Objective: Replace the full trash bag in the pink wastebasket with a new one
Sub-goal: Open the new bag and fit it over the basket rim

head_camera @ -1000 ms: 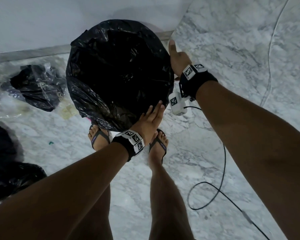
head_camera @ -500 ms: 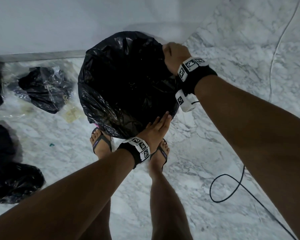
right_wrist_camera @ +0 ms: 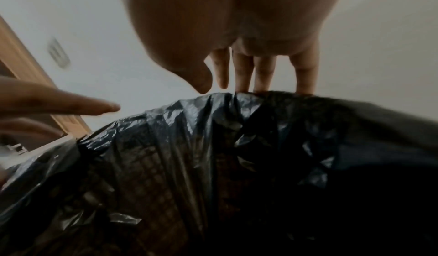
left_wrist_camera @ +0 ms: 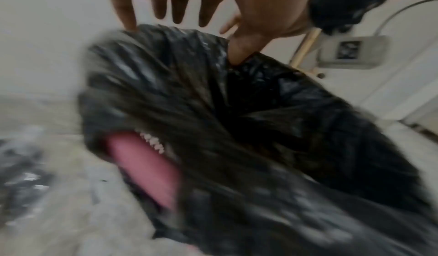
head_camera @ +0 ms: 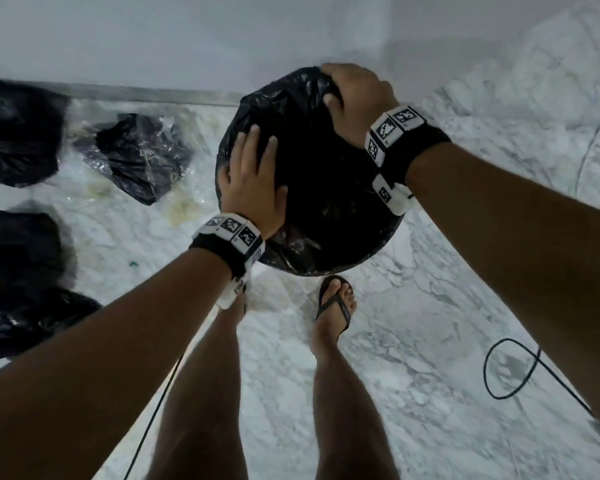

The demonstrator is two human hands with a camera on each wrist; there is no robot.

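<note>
left hand (head_camera: 253,188) flat, fingers spread on black bag (head_camera: 329,216) | right hand (head_camera: 355,98) curled gripping bag rim

Your left hand (head_camera: 252,188) is moving from the near edge of the black trash bag (head_camera: 326,209) to its left rim, fingers spread flat over the opening. Your right hand (head_camera: 355,103) is shifting from the right side to the far rim, curling over the plastic there.

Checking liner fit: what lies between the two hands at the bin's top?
Only the crinkled black plastic trash bag, its dark mouth, spans from the left hand to the right hand; the head view shows it.
</note>
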